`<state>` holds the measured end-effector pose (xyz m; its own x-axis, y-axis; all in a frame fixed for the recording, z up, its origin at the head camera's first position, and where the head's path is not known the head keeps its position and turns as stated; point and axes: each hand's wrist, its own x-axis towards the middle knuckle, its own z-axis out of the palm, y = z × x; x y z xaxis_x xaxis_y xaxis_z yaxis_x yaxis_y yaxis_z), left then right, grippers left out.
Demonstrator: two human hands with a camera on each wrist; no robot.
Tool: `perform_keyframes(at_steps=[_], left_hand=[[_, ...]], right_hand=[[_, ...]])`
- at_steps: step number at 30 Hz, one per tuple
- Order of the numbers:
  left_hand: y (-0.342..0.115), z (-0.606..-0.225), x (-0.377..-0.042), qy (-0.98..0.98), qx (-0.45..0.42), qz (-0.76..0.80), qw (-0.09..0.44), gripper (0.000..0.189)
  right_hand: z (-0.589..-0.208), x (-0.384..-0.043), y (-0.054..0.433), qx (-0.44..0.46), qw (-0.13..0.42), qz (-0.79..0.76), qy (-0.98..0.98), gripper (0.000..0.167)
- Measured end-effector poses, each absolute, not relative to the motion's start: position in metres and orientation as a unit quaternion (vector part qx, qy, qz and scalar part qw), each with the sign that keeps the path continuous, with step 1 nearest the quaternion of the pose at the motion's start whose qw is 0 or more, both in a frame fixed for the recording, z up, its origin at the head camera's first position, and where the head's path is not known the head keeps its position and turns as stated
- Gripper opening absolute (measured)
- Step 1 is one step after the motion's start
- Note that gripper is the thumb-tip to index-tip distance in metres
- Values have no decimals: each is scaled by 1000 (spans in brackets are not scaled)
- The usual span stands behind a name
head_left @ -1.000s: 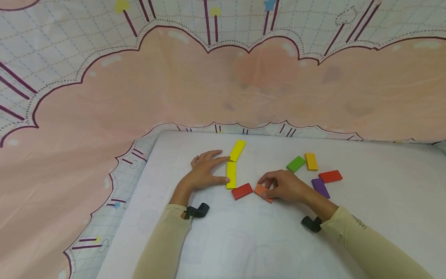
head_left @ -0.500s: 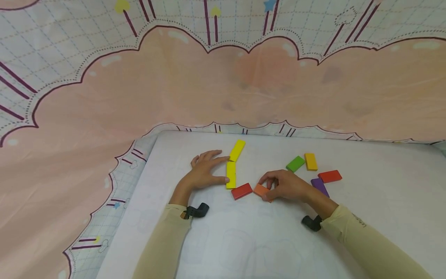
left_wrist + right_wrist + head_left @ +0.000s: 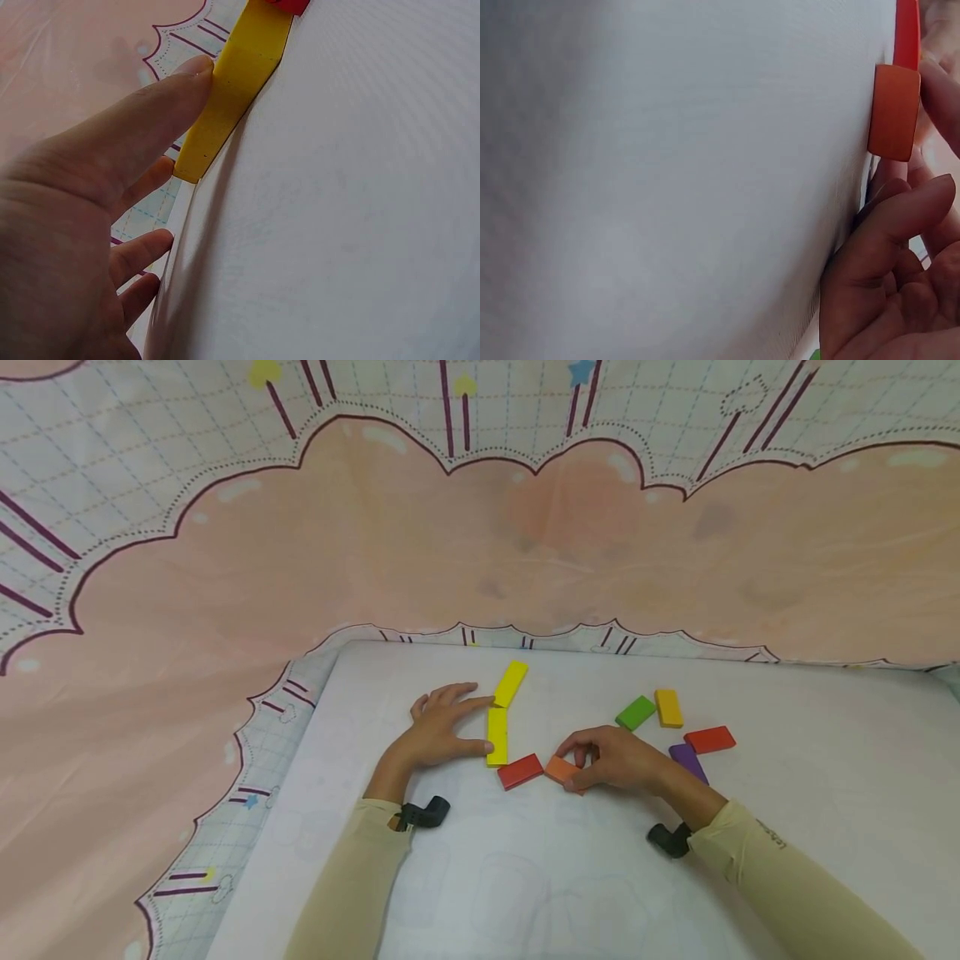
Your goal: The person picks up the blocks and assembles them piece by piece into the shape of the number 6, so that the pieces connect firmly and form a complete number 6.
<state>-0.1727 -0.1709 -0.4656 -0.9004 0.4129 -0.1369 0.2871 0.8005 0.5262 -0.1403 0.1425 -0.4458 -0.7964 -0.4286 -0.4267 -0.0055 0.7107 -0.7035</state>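
Observation:
In the head view my left hand [image 3: 438, 731] rests at the left of two yellow blocks, fingers spread. Its thumb touches the near yellow block [image 3: 497, 737] close to the lower end, and the index fingertip meets the corner where the far yellow block [image 3: 512, 682] begins. My right hand [image 3: 618, 762] holds an orange block [image 3: 559, 768] between thumb and fingers, flat on the table. Between the near yellow block and the orange one lies a red block [image 3: 521, 772]. The left wrist view shows the thumb against the yellow side [image 3: 244, 64].
Beyond the right hand lie a green block [image 3: 636, 713], an amber block [image 3: 669, 708], a second red block [image 3: 710, 740] and a purple block [image 3: 687, 762], partly behind the wrist. The white table [image 3: 465, 893] ends at a patterned curtain [image 3: 480, 560].
The orange block has shifted very slightly left toward the red block, with the right hand on it. My left hand and the yellow blocks stay in place.

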Motion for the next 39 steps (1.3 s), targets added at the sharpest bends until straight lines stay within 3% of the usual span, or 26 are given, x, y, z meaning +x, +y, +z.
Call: perform_keyframes(at_steps=[39], left_hand=[[-171, -467, -174, 943, 187, 246, 121, 77]], right_hand=[[-446, -145, 147, -141, 310, -371, 864, 38]])
